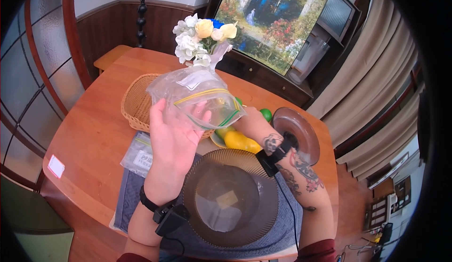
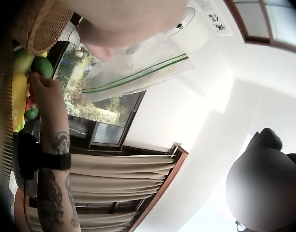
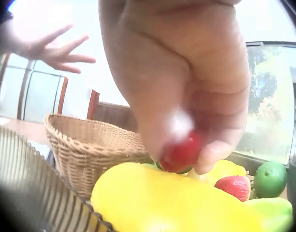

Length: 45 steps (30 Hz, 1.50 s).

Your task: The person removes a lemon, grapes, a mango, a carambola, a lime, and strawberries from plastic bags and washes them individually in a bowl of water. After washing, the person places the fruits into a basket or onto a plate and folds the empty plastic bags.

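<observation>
My left hand is raised with fingers spread, carrying a clear zip bag with yellow and green seal strips. The bag's mouth hangs wide around the fingers. Over the produce, my right hand reaches down and pinches a small, shiny red fruit between thumb and fingertips. Right below it lies a large yellow fruit. A red piece with a pale cut edge and a green fruit lie beside it. In the head view, the right fingers are hidden behind the bag.
A ribbed brown glass bowl stands on a blue cloth in front of me. Behind the left hand is a wicker basket. Another bag lies at left, a brown glass plate at right. White flowers stand behind.
</observation>
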Each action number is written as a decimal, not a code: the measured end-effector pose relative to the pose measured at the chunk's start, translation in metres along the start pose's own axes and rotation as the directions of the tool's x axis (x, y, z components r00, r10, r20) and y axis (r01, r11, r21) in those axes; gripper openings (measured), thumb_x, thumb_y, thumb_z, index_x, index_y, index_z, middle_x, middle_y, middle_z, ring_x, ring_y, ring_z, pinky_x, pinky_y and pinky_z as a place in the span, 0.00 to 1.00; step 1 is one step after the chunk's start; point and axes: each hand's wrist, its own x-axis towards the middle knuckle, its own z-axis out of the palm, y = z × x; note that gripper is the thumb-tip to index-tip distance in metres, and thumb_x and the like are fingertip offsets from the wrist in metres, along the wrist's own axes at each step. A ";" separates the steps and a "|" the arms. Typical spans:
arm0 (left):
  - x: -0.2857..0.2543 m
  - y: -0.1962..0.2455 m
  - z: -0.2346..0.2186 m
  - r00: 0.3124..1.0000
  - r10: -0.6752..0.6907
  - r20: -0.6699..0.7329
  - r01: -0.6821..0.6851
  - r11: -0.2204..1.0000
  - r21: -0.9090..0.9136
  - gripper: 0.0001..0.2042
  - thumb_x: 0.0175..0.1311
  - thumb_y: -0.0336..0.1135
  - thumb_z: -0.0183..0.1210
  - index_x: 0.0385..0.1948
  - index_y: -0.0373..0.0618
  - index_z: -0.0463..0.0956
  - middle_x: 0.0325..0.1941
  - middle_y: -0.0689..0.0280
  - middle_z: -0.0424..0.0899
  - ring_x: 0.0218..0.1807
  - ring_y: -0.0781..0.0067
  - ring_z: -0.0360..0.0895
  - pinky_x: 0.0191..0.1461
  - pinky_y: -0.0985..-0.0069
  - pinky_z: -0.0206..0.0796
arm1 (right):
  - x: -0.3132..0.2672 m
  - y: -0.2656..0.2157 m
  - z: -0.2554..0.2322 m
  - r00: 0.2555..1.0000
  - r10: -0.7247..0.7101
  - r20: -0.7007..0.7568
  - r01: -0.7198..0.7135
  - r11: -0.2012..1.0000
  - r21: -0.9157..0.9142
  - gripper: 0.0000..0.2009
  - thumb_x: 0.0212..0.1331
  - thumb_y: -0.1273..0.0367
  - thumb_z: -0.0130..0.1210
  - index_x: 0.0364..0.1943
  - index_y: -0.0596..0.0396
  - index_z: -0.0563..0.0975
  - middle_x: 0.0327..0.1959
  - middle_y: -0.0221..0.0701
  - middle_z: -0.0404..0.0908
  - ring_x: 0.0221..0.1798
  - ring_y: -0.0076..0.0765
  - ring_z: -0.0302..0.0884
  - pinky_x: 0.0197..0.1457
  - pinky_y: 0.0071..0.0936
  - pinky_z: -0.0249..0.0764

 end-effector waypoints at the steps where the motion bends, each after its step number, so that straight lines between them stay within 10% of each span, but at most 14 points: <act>1: 0.000 0.000 0.000 1.000 0.000 0.000 0.000 1.000 -0.001 0.29 0.72 0.50 0.46 0.67 0.37 0.60 0.70 0.50 0.65 0.71 0.56 0.65 0.72 0.61 0.61 | -0.005 -0.009 -0.022 1.000 0.000 0.000 0.000 1.000 -0.001 0.10 0.59 0.68 0.57 0.35 0.63 0.81 0.32 0.46 0.84 0.35 0.48 0.85 0.37 0.38 0.81; 3: 0.001 0.000 -0.002 0.999 -0.021 0.027 0.021 1.000 -0.013 0.28 0.71 0.50 0.47 0.65 0.38 0.61 0.70 0.51 0.65 0.71 0.56 0.65 0.72 0.61 0.61 | -0.015 -0.028 -0.067 0.956 0.221 0.193 -0.278 0.895 0.348 0.16 0.59 0.63 0.62 0.39 0.65 0.81 0.33 0.42 0.84 0.35 0.41 0.85 0.38 0.35 0.80; 11: 0.007 -0.009 -0.008 0.996 -0.081 0.035 0.082 0.996 -0.031 0.26 0.71 0.50 0.47 0.62 0.39 0.63 0.68 0.51 0.67 0.70 0.55 0.65 0.72 0.57 0.61 | -0.034 -0.005 -0.089 0.908 0.403 0.112 -0.385 0.701 0.600 0.16 0.64 0.63 0.61 0.48 0.63 0.80 0.37 0.33 0.84 0.39 0.23 0.81 0.43 0.22 0.77; 16: 0.010 -0.013 -0.009 0.993 -0.114 0.027 0.115 0.992 -0.045 0.27 0.71 0.50 0.46 0.63 0.39 0.62 0.67 0.50 0.66 0.69 0.53 0.66 0.73 0.54 0.60 | -0.068 -0.072 -0.151 0.899 0.316 -0.301 0.173 0.375 0.911 0.13 0.64 0.70 0.61 0.50 0.61 0.79 0.45 0.26 0.81 0.46 0.17 0.76 0.50 0.21 0.74; 18: 0.010 -0.015 -0.008 0.988 -0.141 0.062 0.144 0.989 -0.040 0.28 0.71 0.52 0.45 0.63 0.38 0.62 0.67 0.48 0.67 0.68 0.51 0.67 0.74 0.53 0.60 | -0.081 -0.087 -0.165 0.929 0.070 -0.364 0.293 0.460 0.838 0.15 0.60 0.73 0.63 0.51 0.58 0.79 0.44 0.25 0.80 0.43 0.18 0.74 0.47 0.23 0.73; 19: 0.010 -0.016 -0.006 0.987 -0.146 0.064 0.148 0.988 -0.036 0.28 0.71 0.52 0.45 0.63 0.38 0.62 0.67 0.48 0.67 0.68 0.51 0.67 0.74 0.53 0.60 | -0.084 -0.085 -0.174 0.918 -0.151 -0.367 0.340 0.777 0.530 0.19 0.54 0.75 0.66 0.52 0.56 0.78 0.41 0.27 0.80 0.39 0.21 0.73 0.45 0.25 0.73; 20: 0.010 -0.017 -0.005 0.977 -0.192 0.096 0.196 0.980 -0.034 0.29 0.72 0.53 0.41 0.65 0.41 0.61 0.68 0.51 0.66 0.69 0.51 0.66 0.72 0.52 0.61 | -0.086 -0.103 -0.183 0.920 -0.221 -0.323 0.346 0.844 0.409 0.21 0.51 0.75 0.67 0.52 0.54 0.79 0.39 0.30 0.79 0.39 0.28 0.74 0.45 0.26 0.73; 25: 0.006 -0.028 -0.006 0.961 -0.196 0.193 0.185 0.980 0.076 0.28 0.74 0.53 0.34 0.68 0.43 0.59 0.69 0.54 0.67 0.69 0.53 0.67 0.69 0.52 0.65 | -0.080 -0.122 -0.174 0.856 -0.364 -0.368 0.436 0.890 0.133 0.20 0.48 0.73 0.69 0.49 0.53 0.81 0.43 0.33 0.81 0.42 0.40 0.78 0.46 0.30 0.76; 35: 0.002 -0.034 0.001 0.940 -0.280 0.197 0.257 0.957 0.136 0.28 0.76 0.53 0.33 0.66 0.43 0.61 0.66 0.57 0.72 0.67 0.59 0.70 0.71 0.59 0.65 | -0.086 -0.124 -0.175 0.910 -0.248 -0.333 0.306 0.943 0.134 0.21 0.51 0.74 0.66 0.52 0.53 0.79 0.37 0.30 0.79 0.35 0.31 0.75 0.39 0.29 0.74; 40: -0.003 -0.035 0.009 0.940 -0.286 0.188 0.255 0.952 0.169 0.29 0.75 0.56 0.34 0.66 0.45 0.63 0.64 0.59 0.73 0.66 0.61 0.71 0.70 0.59 0.64 | -0.090 -0.130 -0.191 0.997 -0.060 -0.058 0.080 0.868 0.491 0.14 0.58 0.71 0.60 0.48 0.60 0.78 0.32 0.41 0.78 0.32 0.41 0.76 0.42 0.35 0.75; 45: -0.005 -0.042 0.009 0.899 -0.349 0.263 0.308 0.933 0.186 0.29 0.75 0.60 0.36 0.66 0.50 0.64 0.64 0.62 0.74 0.65 0.64 0.72 0.66 0.59 0.66 | -0.088 -0.130 -0.176 0.994 -0.071 -0.080 0.101 0.874 0.475 0.13 0.60 0.69 0.59 0.46 0.62 0.77 0.31 0.45 0.78 0.32 0.49 0.77 0.42 0.39 0.75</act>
